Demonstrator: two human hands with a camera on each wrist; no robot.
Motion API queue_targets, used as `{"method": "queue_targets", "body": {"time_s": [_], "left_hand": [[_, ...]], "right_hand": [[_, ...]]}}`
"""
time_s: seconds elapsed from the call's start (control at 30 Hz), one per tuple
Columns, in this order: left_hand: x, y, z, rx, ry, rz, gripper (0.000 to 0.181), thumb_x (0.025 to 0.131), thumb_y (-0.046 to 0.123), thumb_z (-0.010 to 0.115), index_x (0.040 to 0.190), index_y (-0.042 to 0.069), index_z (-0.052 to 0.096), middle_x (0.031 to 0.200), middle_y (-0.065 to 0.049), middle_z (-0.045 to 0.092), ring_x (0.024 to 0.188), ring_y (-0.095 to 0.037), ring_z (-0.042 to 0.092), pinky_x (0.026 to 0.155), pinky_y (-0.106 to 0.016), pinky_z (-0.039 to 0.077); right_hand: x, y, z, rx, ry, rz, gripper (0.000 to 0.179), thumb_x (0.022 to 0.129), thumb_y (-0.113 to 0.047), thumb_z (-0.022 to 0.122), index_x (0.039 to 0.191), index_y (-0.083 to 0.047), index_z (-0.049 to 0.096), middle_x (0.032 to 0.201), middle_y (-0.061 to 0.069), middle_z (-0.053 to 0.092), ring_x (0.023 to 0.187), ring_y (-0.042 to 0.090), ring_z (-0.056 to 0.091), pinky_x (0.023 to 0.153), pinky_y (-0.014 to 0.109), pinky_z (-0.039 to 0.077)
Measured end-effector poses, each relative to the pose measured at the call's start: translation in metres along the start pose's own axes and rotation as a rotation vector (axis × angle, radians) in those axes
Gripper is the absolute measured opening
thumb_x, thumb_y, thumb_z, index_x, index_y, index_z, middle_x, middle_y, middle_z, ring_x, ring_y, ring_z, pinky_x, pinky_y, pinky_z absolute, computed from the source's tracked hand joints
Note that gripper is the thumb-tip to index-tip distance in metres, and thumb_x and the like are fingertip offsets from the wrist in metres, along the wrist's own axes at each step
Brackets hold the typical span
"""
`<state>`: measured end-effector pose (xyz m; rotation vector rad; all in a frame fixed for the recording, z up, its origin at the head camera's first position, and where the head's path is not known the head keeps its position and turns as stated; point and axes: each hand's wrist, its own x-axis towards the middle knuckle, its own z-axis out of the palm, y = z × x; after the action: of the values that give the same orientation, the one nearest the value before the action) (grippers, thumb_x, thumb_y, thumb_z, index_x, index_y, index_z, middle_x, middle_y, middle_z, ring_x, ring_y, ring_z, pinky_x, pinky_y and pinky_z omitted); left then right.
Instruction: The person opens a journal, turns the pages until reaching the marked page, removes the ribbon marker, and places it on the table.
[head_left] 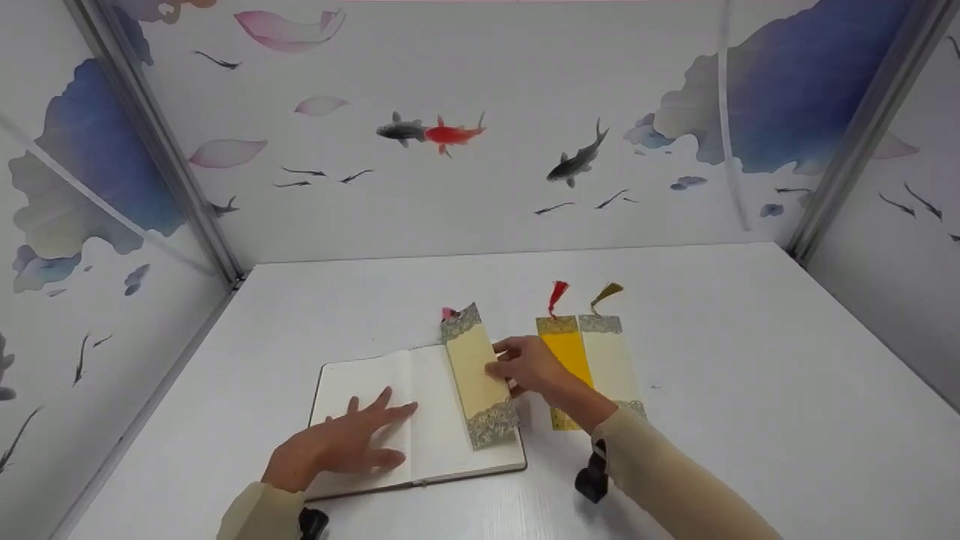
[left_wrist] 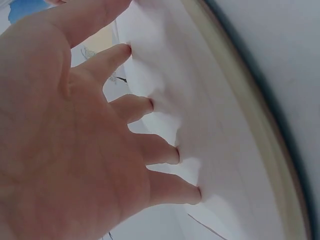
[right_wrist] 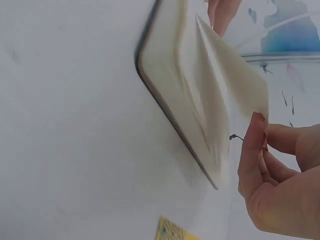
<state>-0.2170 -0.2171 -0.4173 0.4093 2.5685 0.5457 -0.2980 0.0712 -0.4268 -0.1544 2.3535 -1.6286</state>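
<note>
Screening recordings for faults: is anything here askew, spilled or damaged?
The bookmark gripped by the right hand slants over the open notebook, out of line with its centre fold; no spill or damage shows.

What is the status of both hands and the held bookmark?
Left hand spread on notebook. Right hand pinching cream bookmark over right page. Yellow bookmark, pale bookmark at right, seemingly not obstructing.

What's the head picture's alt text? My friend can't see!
The right hand holds a cream bookmark over an open notebook while the left hand touches its left page. A tasselled yellow bookmark and a tasselled pale bookmark lie at right.
</note>
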Motion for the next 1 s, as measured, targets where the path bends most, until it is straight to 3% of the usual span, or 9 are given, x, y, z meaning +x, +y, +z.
{"method": "queue_targets", "body": {"time_s": [0.4, 0.67, 0.8, 1.0], "left_hand": [[0.000, 0.004, 0.006, 0.001, 0.052, -0.036, 0.074, 0.091, 0.052, 0.066, 0.156, 0.033, 0.036, 0.170, -0.013, 0.012, 0.150, -0.058, 0.004, 0.109, -0.083, 0.008], [0.001, 0.005, 0.007, 0.004, 0.050, -0.020, 0.074, 0.092, 0.054, 0.065, 0.156, 0.033, 0.035, 0.170, -0.014, 0.011, 0.150, -0.058, 0.003, 0.109, -0.083, 0.006], [0.002, 0.004, 0.009, 0.003, 0.053, -0.014, 0.075, 0.091, 0.054, 0.065, 0.156, 0.033, 0.034, 0.170, -0.014, 0.011, 0.150, -0.059, 0.003, 0.107, -0.084, 0.007], [-0.001, 0.004, 0.009, 0.007, 0.067, -0.023, 0.073, 0.092, 0.053, 0.065, 0.156, 0.033, 0.035, 0.170, -0.015, 0.011, 0.149, -0.060, 0.003, 0.106, -0.086, 0.007]], "right_hand": [[-0.004, -0.004, -0.111, -0.085, 0.129, -0.022, 0.055, 0.099, -0.021, 0.064, 0.145, 0.004, 0.047, 0.124, 0.020, 0.061, 0.095, 0.017, 0.064, 0.074, 0.026, 0.060], [-0.015, 0.008, -0.188, -0.149, 0.286, 0.042, 0.057, 0.102, -0.022, 0.056, 0.151, 0.003, 0.040, 0.123, 0.017, 0.061, 0.088, 0.007, 0.058, 0.071, 0.020, 0.055], [-0.017, 0.017, -0.213, -0.140, 0.346, 0.068, 0.059, 0.103, -0.021, 0.051, 0.154, 0.002, 0.034, 0.135, 0.025, 0.055, 0.099, 0.015, 0.060, 0.075, 0.021, 0.055], [-0.019, 0.035, -0.227, -0.116, 0.403, 0.075, 0.058, 0.103, -0.016, 0.047, 0.155, 0.004, 0.030, 0.146, 0.033, 0.046, 0.116, 0.032, 0.058, 0.075, 0.022, 0.057]]}}
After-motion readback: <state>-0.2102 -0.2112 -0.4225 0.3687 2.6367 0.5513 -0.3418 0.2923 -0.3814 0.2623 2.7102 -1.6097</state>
